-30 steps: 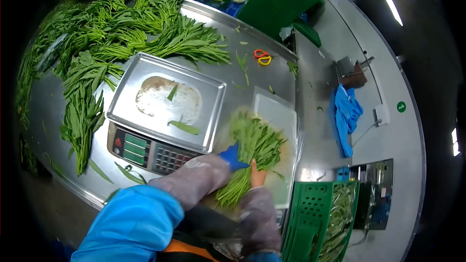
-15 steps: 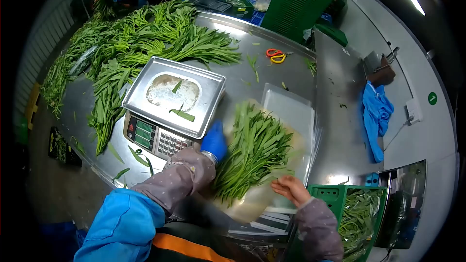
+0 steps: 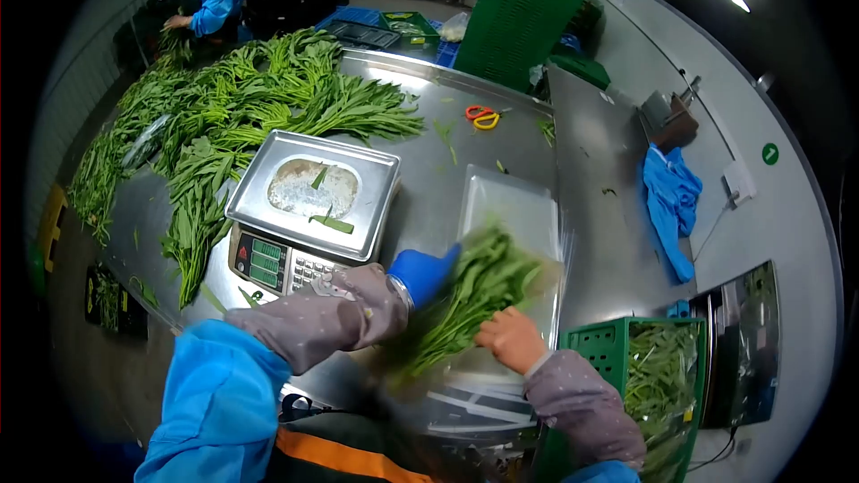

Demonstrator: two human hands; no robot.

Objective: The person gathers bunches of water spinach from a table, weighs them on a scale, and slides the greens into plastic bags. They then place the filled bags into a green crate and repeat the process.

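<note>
A bunch of long-leaved greens (image 3: 479,291), blurred by motion, lies over a clear plastic sheet or bag on the metal table. My left hand (image 3: 424,275), in a blue glove, presses round its left side; one digit points up along the leaves, and the other fingers are hidden. Bare, my right hand (image 3: 512,340) closes its bent fingers on the right side of the bunch near the stems. Left of the bunch stands a weighing scale (image 3: 313,197), with a few loose leaf pieces on its steel pan.
Heaped greens (image 3: 259,94) cover the table's far left. Red-and-yellow scissors (image 3: 484,117) lie beyond a stack of clear plastic (image 3: 506,206). At right are a green crate (image 3: 598,353) of bagged greens and a blue garment (image 3: 671,206). A co-worker (image 3: 215,0) stands far left.
My left hand has moved right against the bunch, and my right hand has moved left onto it. The bunch is drawn narrower between them. The whole view has shifted slightly.
</note>
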